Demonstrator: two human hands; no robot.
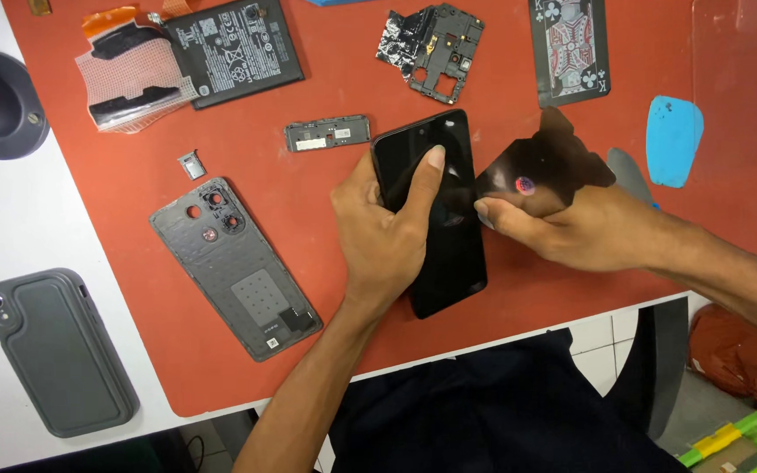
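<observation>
My white table [10, 219] carries a red mat [308, 201]; a grey phone case [59, 350] lies at eight o'clock.

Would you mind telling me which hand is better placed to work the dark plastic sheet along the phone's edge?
Right: the right hand already pinches the dark sheet against the phone, which the left hand steadies.

Bright, even light; sharp, soft shadows

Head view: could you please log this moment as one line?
left hand: holds black phone | right hand: holds dark film | surface: red mat
</observation>
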